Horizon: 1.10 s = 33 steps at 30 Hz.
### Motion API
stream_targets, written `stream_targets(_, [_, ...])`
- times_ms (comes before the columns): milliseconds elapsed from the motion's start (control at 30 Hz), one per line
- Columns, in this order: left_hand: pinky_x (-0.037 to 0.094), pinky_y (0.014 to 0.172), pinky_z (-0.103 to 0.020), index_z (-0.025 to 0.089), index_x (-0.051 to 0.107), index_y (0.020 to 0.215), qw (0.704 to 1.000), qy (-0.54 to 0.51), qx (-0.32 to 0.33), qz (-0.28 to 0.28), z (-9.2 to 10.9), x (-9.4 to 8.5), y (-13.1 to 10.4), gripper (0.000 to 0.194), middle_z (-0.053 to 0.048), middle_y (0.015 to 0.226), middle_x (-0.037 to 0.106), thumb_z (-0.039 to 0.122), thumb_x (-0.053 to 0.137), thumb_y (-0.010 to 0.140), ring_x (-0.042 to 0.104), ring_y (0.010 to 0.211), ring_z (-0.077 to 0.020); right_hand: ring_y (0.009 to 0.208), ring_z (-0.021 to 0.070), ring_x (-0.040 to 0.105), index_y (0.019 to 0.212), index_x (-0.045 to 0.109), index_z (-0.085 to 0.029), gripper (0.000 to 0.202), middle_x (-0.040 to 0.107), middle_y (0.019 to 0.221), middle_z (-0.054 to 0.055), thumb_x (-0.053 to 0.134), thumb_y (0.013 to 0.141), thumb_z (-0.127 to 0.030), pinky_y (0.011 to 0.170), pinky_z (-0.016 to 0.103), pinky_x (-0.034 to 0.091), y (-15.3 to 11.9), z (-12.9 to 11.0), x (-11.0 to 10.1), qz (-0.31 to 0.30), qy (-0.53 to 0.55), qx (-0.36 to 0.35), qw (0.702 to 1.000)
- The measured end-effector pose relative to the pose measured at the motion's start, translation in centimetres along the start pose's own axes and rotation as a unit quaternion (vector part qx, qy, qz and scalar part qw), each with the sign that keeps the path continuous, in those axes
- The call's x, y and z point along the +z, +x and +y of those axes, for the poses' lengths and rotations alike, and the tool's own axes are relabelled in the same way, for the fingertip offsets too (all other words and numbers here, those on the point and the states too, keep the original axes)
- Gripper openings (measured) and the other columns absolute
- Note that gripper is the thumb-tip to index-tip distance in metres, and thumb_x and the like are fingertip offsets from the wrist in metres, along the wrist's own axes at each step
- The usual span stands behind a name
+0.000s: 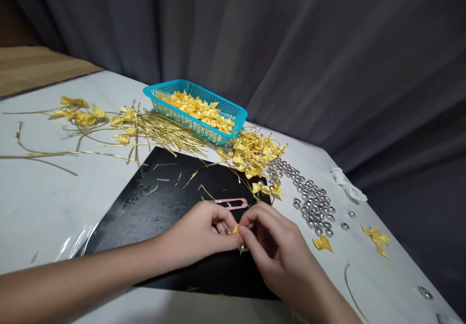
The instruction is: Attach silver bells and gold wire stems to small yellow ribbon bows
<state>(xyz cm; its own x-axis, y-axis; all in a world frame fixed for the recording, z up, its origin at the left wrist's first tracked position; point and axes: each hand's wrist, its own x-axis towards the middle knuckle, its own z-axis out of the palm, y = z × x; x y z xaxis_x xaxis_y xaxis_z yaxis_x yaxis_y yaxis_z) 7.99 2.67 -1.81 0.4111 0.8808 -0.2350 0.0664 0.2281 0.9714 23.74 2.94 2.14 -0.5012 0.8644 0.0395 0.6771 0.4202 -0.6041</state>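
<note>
A dark curtain [309,47] hangs behind a white desk [43,202], on which a black board [156,212] lies in front of the person. Beyond the board stands a blue basket [238,120] of yellow bows, its long side slanting from far left to nearer right. The left hand [204,229] reaches in from the left and the right hand [280,244] from the lower right, meeting over the right part of the board; each has thumb and forefinger brought together in a pinch, with the other fingers curled in. Past them, in front of the basket, lie a heap of gold cords [171,132] and a pile of finished-looking bows [253,152], with silver rings [315,207] off to the right. Pink snips [229,202] lie just beyond the fingertips, pointing roughly left to right. Smallest is the yellow ribbon piece [236,229], held right where the fingertips meet: it lies at the right end of the left hand and the left end of the right, so neither is clearly nearer. Fingers cover most of it, so its long axis cannot be told. A silvery bit [242,249] shows just below.
</note>
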Motion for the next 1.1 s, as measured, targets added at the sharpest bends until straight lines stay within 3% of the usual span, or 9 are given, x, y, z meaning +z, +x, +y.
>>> stream_targets(167, [0.027, 0.048, -0.019, 0.014, 0.055, 0.059, 1.000, 0.000, -0.008, 0.003, -0.01, -0.06, -0.11, 0.021, 0.006, 0.055, 0.047, 0.032, 0.061, 0.068, 0.037, 0.051, -0.0063, 0.044, 0.0062, 0.031, 0.069, 0.055, -0.017, 0.012, 0.039, 0.053, -0.006, 0.058, 0.075, -0.026, 0.041, 0.019, 0.025, 0.43, -0.02, 0.11, 0.019, 0.127, 0.153, 0.980])
stream_targets(333, [0.025, 0.047, -0.019, 0.013, 0.056, 0.060, 1.000, -0.009, -0.020, -0.005, 0.29, -0.07, -0.12, 0.021, 0.006, 0.055, 0.048, 0.032, 0.063, 0.067, 0.036, 0.050, -0.0060, 0.037, 0.0050, 0.026, 0.068, 0.052, -0.018, 0.024, 0.032, 0.043, -0.009, 0.057, 0.076, -0.040, 0.036, 0.018, 0.021, 0.61, -0.06, -0.02, -0.043, 0.241, 0.242, 0.939])
stream_targets(467, [0.026, 0.047, -0.020, 0.014, 0.058, 0.062, 1.000, -0.004, -0.027, 0.000, 0.35, -0.12, -0.10, 0.022, 0.005, 0.055, 0.050, 0.034, 0.064, 0.066, 0.037, 0.050, -0.0067, 0.038, 0.0051, 0.028, 0.070, 0.053, -0.018, 0.031, 0.034, 0.045, -0.008, 0.053, 0.078, -0.048, 0.035, 0.017, 0.024, 0.32, 0.00, -0.30, -0.060, 0.267, 0.243, 0.930])
stream_targets(700, [0.029, 0.048, -0.019, 0.014, 0.057, 0.057, 1.000, -0.014, -0.013, -0.002, 0.49, -0.11, -0.11, 0.022, 0.005, 0.054, 0.052, 0.032, 0.067, 0.064, 0.039, 0.050, -0.0064, 0.037, 0.0048, 0.028, 0.071, 0.055, -0.017, 0.022, 0.033, 0.042, -0.009, 0.059, 0.075, -0.039, 0.035, 0.017, 0.023, 0.25, -0.15, -0.25, -0.044, 0.251, 0.219, 0.942])
stream_targets(1000, [0.026, 0.047, -0.019, 0.013, 0.061, 0.064, 1.000, -0.008, -0.013, -0.010, 0.35, -0.19, -0.19, 0.018, 0.006, 0.054, 0.049, 0.030, 0.066, 0.066, 0.037, 0.050, -0.0061, 0.035, 0.0022, 0.020, 0.066, 0.053, -0.017, 0.024, 0.031, 0.044, -0.011, 0.066, 0.068, -0.036, 0.033, 0.016, 0.020, 0.44, -0.22, -0.34, -0.068, 0.396, 0.311, 0.861])
stream_targets(1100, [0.026, 0.047, -0.020, 0.013, 0.061, 0.063, 1.000, -0.010, -0.017, -0.008, 0.48, -0.18, -0.18, 0.018, 0.006, 0.054, 0.050, 0.030, 0.066, 0.065, 0.037, 0.050, -0.0063, 0.037, 0.0034, 0.022, 0.068, 0.053, -0.017, 0.025, 0.033, 0.046, -0.009, 0.062, 0.072, -0.040, 0.036, 0.018, 0.018, 0.20, -0.24, -0.32, -0.063, 0.344, 0.282, 0.893])
